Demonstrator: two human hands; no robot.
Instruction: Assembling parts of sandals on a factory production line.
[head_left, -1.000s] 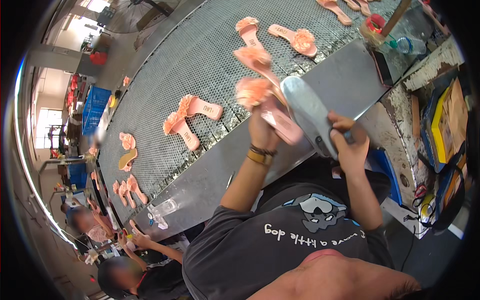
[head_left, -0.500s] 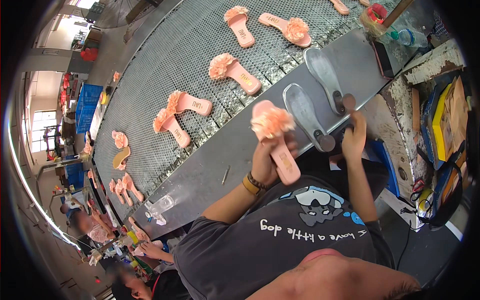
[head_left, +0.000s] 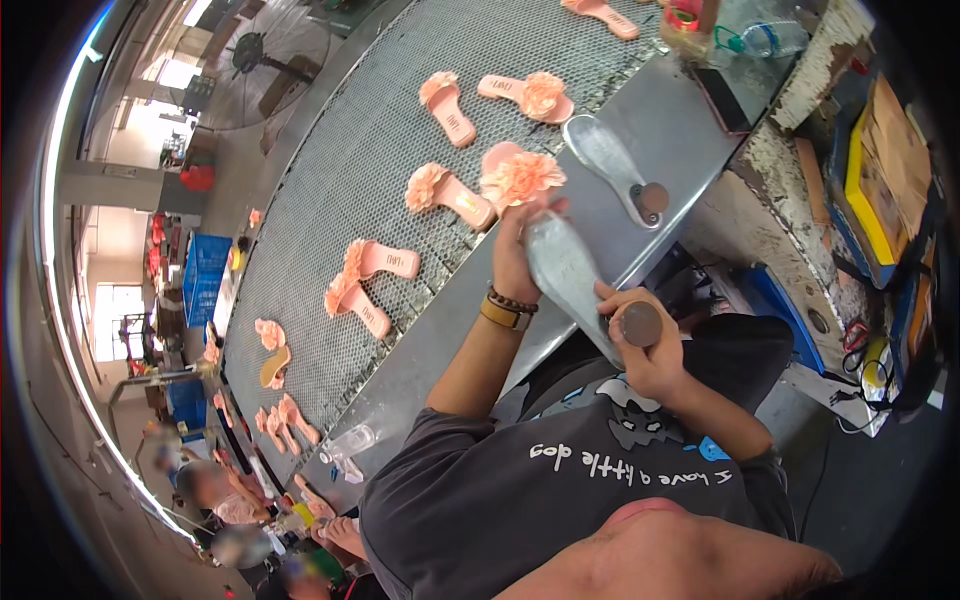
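Left hand (head_left: 516,240) grips a flower-topped slide sandal (head_left: 503,156); right hand (head_left: 648,352) closes round a knobbed metal foot form (head_left: 562,262).
I'd keep the grip off the petals (head_left: 528,180); the sandal is by the form's toe, and the form appears to cross the steel ledge's (head_left: 690,165) near edge, with room between a second foot form (head_left: 603,150) and the phone (head_left: 724,100).

Place: shoe workshop
Mesh table (head_left: 350,190): many sandals (head_left: 450,197) on it
Fan (head_left: 250,52): beyond mesh table
People (head_left: 235,507): near mesh table's left end
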